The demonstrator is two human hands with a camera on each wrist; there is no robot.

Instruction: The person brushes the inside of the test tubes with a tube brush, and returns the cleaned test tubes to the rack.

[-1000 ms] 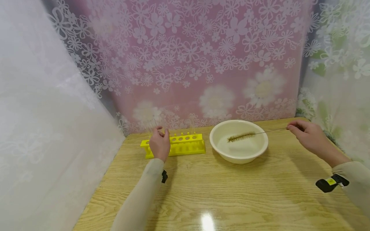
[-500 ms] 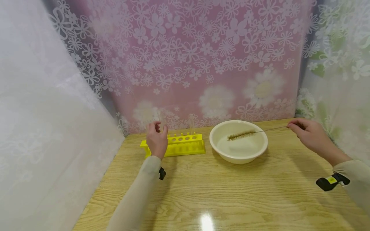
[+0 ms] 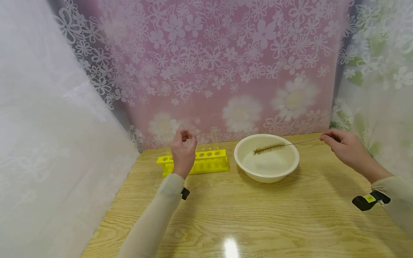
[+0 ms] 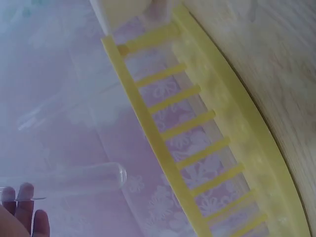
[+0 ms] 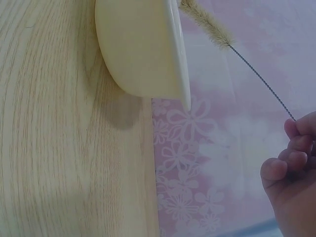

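Observation:
My left hand is raised in front of the yellow test tube rack. In the left wrist view its curled fingers hold a clear test tube, whose rounded end points toward the rack but stands apart from it. My right hand pinches the end of the twisted wire handle of a test tube brush. The tan bristles hang over the cream basin, above its inside. In the right wrist view, thumb and fingers grip the wire.
One clear tube stands in the rack's right end; faint glass shows at its left end. Rack and basin stand side by side near the back of the wooden table. A pink flowered curtain hangs behind, with pale curtains at both sides.
My left hand has moved up from the rack, first slightly left, then right, with the test tube. My right hand keeps its place; the brush head has risen slightly.

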